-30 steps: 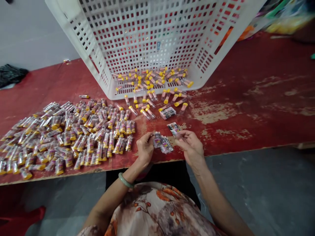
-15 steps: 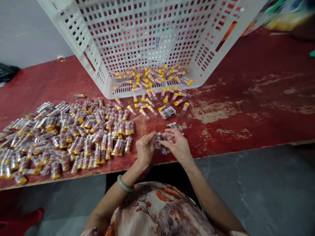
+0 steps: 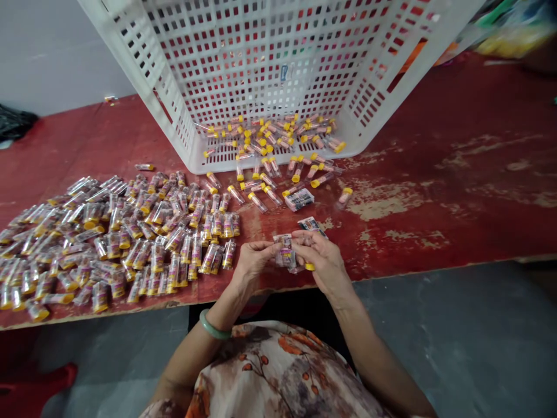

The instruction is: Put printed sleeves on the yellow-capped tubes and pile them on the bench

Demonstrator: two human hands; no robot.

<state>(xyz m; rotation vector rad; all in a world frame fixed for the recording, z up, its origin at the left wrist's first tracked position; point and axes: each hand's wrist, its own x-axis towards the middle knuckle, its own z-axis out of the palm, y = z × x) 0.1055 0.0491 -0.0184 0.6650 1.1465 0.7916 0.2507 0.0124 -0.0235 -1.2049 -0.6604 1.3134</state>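
Observation:
Over the front edge of the table, my left hand [image 3: 252,264] pinches a small clear printed wrapper [image 3: 284,251] by its left side. Close beside it, my right hand [image 3: 324,258] is closed around a small clear tube whose yellow cap [image 3: 309,266] pokes out below the fingers; most of the tube is hidden. The right fingertips meet the wrapper's right side. Just beyond the right hand lies a flat stack of printed wrappers [image 3: 312,225]. Farther back rests a thicker bundle of wrappers [image 3: 299,199].
A white plastic basket [image 3: 191,157] lies tipped toward me, with yellow-capped tubes [image 3: 272,136] in it and spilling out. To the left spreads a large heap of wrapped tubes [image 3: 143,232] on the red table [image 3: 435,174]. One loose tube [image 3: 344,198] lies at right.
The wrapper now shows flatter between my hands, and a yellow cap has come into view under my right fingers. One loose tube on the right has shifted farther right.

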